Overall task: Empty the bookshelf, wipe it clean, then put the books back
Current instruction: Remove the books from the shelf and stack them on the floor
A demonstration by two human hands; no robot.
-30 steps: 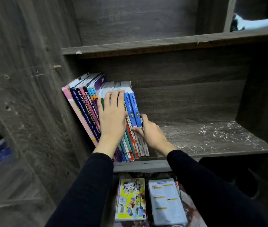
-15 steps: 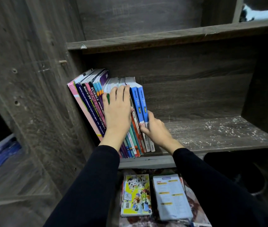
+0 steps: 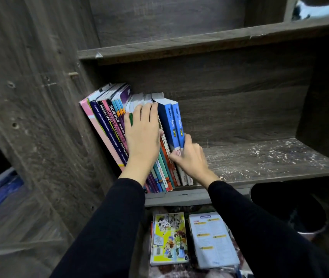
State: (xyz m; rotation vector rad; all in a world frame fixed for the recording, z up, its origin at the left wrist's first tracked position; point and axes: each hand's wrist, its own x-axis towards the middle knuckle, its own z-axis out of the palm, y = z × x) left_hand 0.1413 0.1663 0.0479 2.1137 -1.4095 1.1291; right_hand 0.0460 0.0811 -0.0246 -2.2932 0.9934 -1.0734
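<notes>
A row of several books [image 3: 107, 125] leans left against the side wall of the dark wooden bookshelf [image 3: 260, 157]. My left hand [image 3: 142, 133] lies flat on the spines in the middle of the row, fingers straight and reaching to the top edges. My right hand [image 3: 189, 157] pinches the two blue books [image 3: 173, 121] at the row's right end, thumb on the spines and fingers round their right side. The shelf board to the right of the row is bare, with white specks on it.
Below the shelf edge lie a yellow comic book [image 3: 168, 237] and a white book [image 3: 212, 238] on a patterned cloth. A dark round bin [image 3: 292, 207] stands at the lower right. Another shelf board [image 3: 199, 45] runs above.
Both hands have stayed on the row of books. The two blue books at the right end stand slightly higher than their neighbours. The view has shifted a little.
</notes>
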